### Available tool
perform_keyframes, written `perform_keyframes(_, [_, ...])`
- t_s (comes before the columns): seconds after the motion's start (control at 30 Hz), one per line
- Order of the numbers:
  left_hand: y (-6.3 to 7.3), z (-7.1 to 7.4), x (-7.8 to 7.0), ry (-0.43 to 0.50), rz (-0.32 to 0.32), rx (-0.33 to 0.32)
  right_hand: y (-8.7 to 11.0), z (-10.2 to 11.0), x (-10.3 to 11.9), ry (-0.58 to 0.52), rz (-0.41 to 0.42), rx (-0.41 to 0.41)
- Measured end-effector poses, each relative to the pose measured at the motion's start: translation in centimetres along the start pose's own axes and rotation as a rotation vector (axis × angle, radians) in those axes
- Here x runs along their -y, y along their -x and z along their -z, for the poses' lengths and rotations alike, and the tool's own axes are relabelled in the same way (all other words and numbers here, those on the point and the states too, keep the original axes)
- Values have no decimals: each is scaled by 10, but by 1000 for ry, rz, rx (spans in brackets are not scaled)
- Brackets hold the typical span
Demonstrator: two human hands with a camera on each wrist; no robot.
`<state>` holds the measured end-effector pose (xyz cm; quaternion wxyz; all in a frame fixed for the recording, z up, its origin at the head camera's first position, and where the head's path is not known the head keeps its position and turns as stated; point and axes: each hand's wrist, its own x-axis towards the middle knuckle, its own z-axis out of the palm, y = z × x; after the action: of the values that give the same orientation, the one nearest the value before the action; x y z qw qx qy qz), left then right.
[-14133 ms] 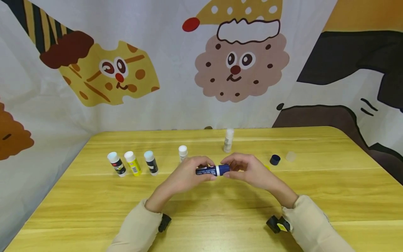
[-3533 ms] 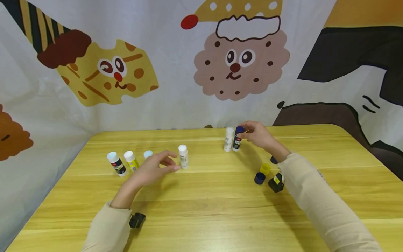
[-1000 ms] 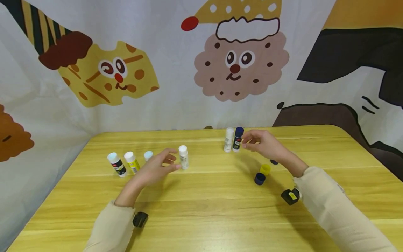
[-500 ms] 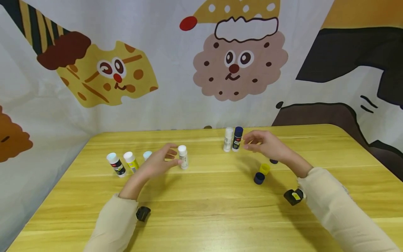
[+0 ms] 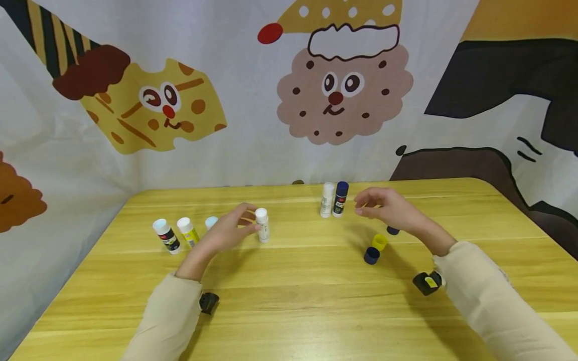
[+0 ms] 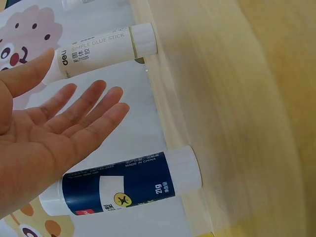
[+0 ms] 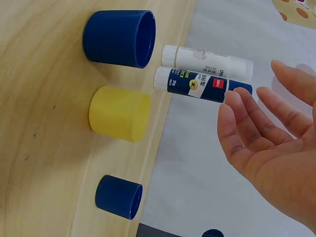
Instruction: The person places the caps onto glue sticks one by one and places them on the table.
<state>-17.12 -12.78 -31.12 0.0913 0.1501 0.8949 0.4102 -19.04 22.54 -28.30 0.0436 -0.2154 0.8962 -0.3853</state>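
My left hand is right beside a white glue stick standing upright mid-table. In the left wrist view its fingers are spread loosely, and the thumb overlaps that stick's cap end. A navy-labelled glue stick with a light cap stands behind the hand, mostly hidden in the head view. My right hand, fingers loosely bent around nothing, hovers to the right of a capped navy glue stick. Close alongside that one stands another white glue stick at the back of the table.
Several loose caps lie near the right forearm: a navy cap, a yellow cap and another navy cap partly covered by the arm. At left stand a black-labelled glue stick and a yellow glue stick. A printed curtain hangs behind the table.
The navy glue stick, earlier held between both hands, now stands at the back by the white one. My right hand has released it and drawn away rightward; my left has edged toward the mid-table stick.
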Motion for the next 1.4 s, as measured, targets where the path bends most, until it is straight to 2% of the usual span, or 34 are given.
perform_keyframes(0.23, [-4, -2, 1, -3, -26, -6, 2, 3, -2, 22, -3, 5])
perform_keyframes(0.7, [-8, -3, 1, 1, -25, -3, 7, 9, -11, 33, -2, 16])
perform_keyframes(1.27, [-4, -4, 0, 14, -18, -6, 17, 20, -15, -2, -44, 7])
perform_keyframes(1.4, [-3, -4, 0, 13, -11, -9, 19, 24, -17, 17, -38, -8])
